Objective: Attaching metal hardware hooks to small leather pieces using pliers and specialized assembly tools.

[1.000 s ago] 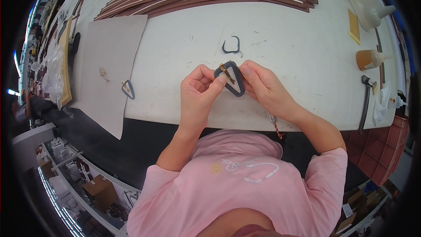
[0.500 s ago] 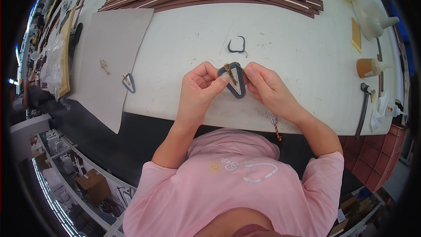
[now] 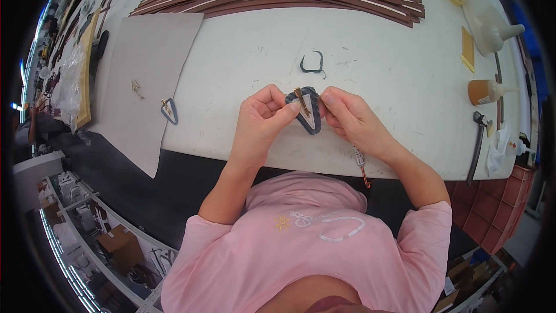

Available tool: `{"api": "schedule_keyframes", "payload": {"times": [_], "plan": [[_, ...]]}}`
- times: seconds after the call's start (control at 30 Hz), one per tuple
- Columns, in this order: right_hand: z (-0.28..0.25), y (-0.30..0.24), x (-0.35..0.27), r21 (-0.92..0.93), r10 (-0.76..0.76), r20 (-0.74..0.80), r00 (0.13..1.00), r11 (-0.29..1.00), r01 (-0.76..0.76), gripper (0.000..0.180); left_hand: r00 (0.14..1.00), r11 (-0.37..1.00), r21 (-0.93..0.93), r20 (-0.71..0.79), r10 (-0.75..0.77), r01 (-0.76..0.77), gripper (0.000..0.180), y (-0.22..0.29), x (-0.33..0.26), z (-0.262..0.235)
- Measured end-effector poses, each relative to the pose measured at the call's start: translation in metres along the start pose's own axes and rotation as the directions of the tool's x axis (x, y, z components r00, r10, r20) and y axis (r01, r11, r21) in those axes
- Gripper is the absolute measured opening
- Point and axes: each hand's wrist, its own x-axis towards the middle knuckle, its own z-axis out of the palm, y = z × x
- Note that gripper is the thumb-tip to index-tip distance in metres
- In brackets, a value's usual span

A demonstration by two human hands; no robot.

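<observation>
I observe the left hand [image 3: 262,117] and right hand [image 3: 350,117] both pinched shut on a dark triangular loop piece [image 3: 308,110], held just above the white table [image 3: 243,64] near its front edge. A small brass clip [image 3: 301,94] sits on the piece's upper part (its attachment is too small to judge). In my judgement, steady thumb pressure on each side and a level piece serve this step best.

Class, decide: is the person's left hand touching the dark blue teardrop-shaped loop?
Touching. The head view shows the left hand pinching the dark blue teardrop-shaped loop at its left edge, no gap visible.
</observation>
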Motion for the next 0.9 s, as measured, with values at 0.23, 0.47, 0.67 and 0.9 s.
{"api": "schedule_keyframes", "payload": {"times": [0.23, 0.47, 0.67, 0.9], "plan": [[-0.001, 0.001, 0.0, -0.017, -0.023, 0.035, 0.999, 1.0, 0.024, 0.034, 0.999, 1.0, 0.014, 0.03, -0.016, 0.016, 0.022, 0.004, 0.001, -0.002], [-0.001, 0.0, 0.001, 0.001, -0.001, 0.045, 0.999, 1.0, 0.001, 0.035, 0.999, 1.0, 0.0, 0.038, -0.022, 0.022, 0.022, 0.001, 0.002, -0.005], [0.0, -0.002, 0.0, 0.008, 0.009, 0.052, 0.999, 1.0, -0.009, 0.035, 0.996, 0.999, -0.006, 0.078, -0.036, 0.037, 0.019, 0.007, 0.0, -0.008], [-0.001, -0.001, -0.001, -0.054, 0.021, 0.075, 0.997, 0.998, -0.017, 0.036, 0.995, 0.999, 0.023, 0.091, -0.044, 0.042, 0.019, 0.013, 0.0, -0.011]]}}
